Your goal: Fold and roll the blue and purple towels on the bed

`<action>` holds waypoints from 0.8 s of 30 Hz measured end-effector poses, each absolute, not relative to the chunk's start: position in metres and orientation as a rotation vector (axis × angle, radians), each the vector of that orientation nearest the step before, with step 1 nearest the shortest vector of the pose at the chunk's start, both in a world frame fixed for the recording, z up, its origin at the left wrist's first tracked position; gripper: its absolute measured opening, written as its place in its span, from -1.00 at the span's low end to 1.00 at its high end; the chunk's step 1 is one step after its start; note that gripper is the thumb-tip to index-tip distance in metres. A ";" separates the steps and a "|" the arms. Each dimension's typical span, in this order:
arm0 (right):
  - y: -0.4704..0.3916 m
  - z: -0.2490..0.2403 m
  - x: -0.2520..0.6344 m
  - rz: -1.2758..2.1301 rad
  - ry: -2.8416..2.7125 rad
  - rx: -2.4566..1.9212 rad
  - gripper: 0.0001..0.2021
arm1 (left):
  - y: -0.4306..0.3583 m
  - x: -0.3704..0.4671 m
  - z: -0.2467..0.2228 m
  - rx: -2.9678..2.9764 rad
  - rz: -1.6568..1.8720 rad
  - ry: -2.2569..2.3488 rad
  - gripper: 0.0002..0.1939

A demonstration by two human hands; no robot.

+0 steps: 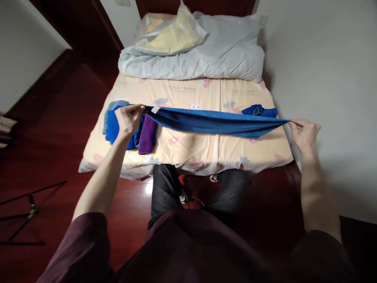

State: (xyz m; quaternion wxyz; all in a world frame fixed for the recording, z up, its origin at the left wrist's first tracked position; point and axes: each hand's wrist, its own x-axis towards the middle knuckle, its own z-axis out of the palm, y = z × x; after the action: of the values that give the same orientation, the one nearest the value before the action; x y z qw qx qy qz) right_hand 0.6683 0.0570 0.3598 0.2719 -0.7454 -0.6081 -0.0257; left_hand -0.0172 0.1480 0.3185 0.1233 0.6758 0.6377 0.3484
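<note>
A blue towel (206,121) with a small white tag is stretched sideways above the bed, sagging in the middle. My left hand (129,119) pinches its left end near the tag. At the other end, my right hand (304,133) grips the corner between thumb and fingers. Behind and below my left hand lies a pile of blue cloths (113,122), with a folded purple cloth (147,134) beside it. A crumpled blue cloth (259,111) rests on the bed's right side, partly hidden by the stretched towel.
The bed (188,151) has a pale peach patterned cover. A white quilt (188,65) and a yellow pillow in clear wrapping (173,37) lie at its head. A white wall (332,78) stands close on the right. Black stand legs (31,212) sit on the floor at left.
</note>
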 end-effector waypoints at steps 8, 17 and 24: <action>0.050 0.242 0.690 0.055 -1.719 -1.982 -0.69 | 0.132 -0.014 0.216 1.891 0.981 1.825 -0.64; 0.016 0.103 0.665 0.172 -1.795 -2.393 -0.67 | 0.104 -0.004 0.078 2.263 0.285 1.652 -0.67; 0.005 0.097 0.651 0.120 -2.123 -2.365 -0.61 | 0.097 0.001 0.081 2.420 -0.039 1.516 -0.58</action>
State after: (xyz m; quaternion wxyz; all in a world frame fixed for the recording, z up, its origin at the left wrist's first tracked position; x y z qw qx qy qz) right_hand 0.6513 0.0046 0.0972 -0.0191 -0.7435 -0.6674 0.0377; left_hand 0.0010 0.0967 0.0807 0.1423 0.8388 0.5253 -0.0134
